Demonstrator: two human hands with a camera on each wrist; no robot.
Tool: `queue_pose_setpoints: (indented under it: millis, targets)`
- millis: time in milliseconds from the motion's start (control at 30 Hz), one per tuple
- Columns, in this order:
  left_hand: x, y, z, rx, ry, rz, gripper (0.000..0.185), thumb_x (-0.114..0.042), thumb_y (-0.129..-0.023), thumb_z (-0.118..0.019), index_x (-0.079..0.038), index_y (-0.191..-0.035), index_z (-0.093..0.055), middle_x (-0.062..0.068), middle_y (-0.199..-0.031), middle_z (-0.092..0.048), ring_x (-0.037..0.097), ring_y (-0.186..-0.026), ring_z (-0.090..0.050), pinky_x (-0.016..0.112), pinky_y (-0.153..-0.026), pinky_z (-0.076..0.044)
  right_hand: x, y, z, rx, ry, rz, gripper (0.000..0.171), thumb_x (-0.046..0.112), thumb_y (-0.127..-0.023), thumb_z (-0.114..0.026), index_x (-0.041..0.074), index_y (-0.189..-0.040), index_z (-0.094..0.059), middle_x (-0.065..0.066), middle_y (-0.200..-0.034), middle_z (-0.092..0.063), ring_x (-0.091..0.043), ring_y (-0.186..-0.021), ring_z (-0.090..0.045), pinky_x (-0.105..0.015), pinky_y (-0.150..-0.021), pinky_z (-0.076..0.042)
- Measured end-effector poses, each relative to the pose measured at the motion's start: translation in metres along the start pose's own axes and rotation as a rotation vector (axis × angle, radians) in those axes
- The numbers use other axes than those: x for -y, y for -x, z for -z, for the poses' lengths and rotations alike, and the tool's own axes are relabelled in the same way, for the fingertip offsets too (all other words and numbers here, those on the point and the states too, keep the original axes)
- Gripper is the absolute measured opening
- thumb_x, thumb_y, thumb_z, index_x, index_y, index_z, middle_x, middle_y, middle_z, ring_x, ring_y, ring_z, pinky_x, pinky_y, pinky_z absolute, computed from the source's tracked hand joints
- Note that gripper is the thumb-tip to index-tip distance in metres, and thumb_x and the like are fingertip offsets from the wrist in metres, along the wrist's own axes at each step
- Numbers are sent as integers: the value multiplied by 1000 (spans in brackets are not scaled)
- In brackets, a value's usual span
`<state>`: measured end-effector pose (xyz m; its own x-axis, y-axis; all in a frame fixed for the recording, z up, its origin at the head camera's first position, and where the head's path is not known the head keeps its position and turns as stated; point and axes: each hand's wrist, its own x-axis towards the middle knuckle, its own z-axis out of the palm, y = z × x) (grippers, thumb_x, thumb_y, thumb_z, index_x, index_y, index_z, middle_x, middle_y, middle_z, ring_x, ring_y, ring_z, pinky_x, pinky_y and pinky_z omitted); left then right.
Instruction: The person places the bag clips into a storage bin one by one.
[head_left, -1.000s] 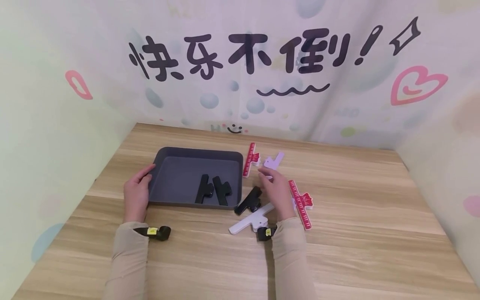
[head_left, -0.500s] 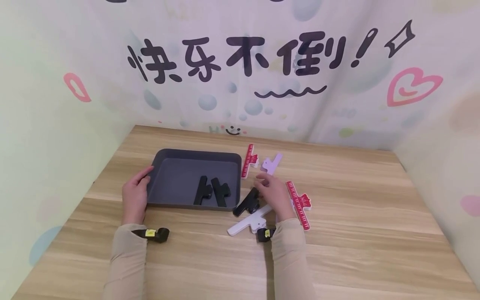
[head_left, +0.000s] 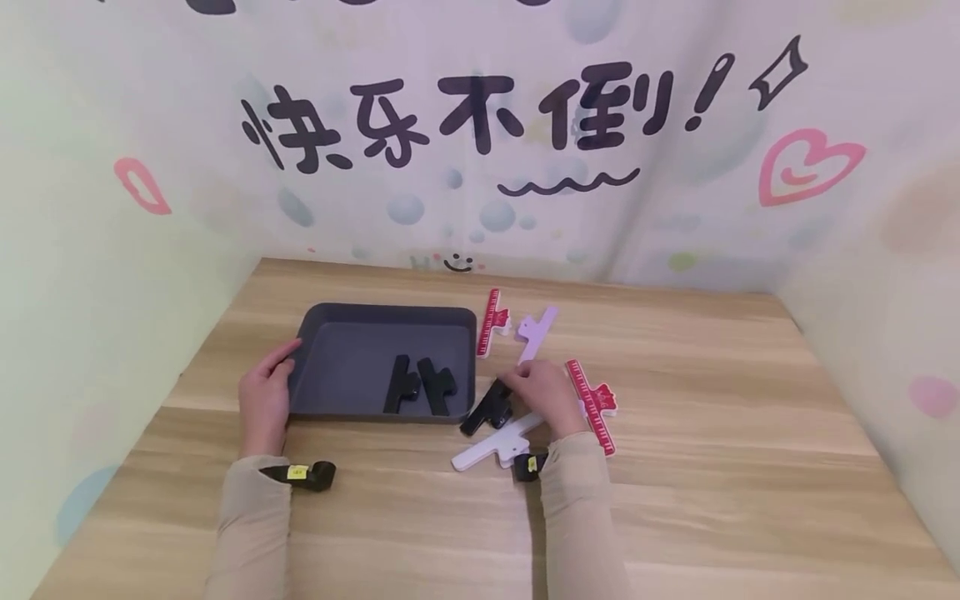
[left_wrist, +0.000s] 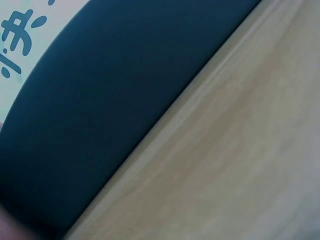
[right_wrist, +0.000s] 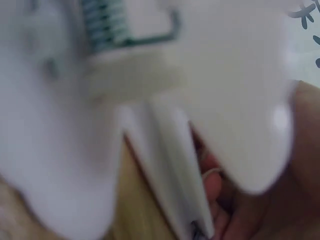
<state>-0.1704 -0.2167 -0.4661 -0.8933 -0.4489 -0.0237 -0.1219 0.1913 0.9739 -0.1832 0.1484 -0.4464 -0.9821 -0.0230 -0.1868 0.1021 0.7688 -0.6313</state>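
Observation:
My left hand [head_left: 262, 404] grips the left rim of a dark grey baking tray [head_left: 360, 354]; its side wall [left_wrist: 110, 85] fills much of the left wrist view. Two black clips [head_left: 401, 383] lie in the tray's right part. At the tray's lower right corner a third black clip [head_left: 480, 412] lies on the table, and my right hand [head_left: 547, 392] pinches its far end with the fingertips. A white clip [head_left: 480, 450] lies beneath the right wrist. Close to the right wrist camera, a white clip with a spring [right_wrist: 215, 75] partly hides the curled fingers [right_wrist: 215, 185].
Behind the right hand lie a red clip [head_left: 491, 321] with a piano-key pattern and a lilac clip [head_left: 536, 329]. Another red clip [head_left: 592, 404] lies right of the hand. A printed cloth [head_left: 450, 208] stands behind the wooden table [head_left: 712, 417].
My right hand has come down toward me from beside the lilac clip to the far end of the loose black clip. The left hand stays on the tray. The head view shifts slightly.

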Motion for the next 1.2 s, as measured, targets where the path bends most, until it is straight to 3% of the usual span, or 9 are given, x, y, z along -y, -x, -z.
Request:
queue_pose_setpoints:
  millis: [200,500,1200]
  targets:
    - [-4,-3,1,15,2,-31,29,-21,-93,-45,-21,-118,-60,-6,-127,-50,3,-118,-40,25,-100,-30,6,2,2,89,56,27,38,51,-78,-59,16,-64,-61,-1,-59,-52,-17,-57,-47,-28,-50,-36]
    - [-2,0,5,6,-14,-22,30,-19,-94,-43,-20,-119,-59,-6,-128,-50,4,-118,-40,25,-100,-30,15,4,3,243,39,98,22,38,-75,-69,18,-80,-60,0,-73,-56,-18,-69,-50,-28,-59,-41]
    - [0,1,2,6,15,9,29,-20,-93,-44,-20,-119,-60,-5,-128,-50,4,-119,-39,26,-100,-29,12,1,0,209,-1,57,19,32,-78,-68,16,-79,-59,-1,-72,-57,-17,-68,-51,-29,-59,-41]
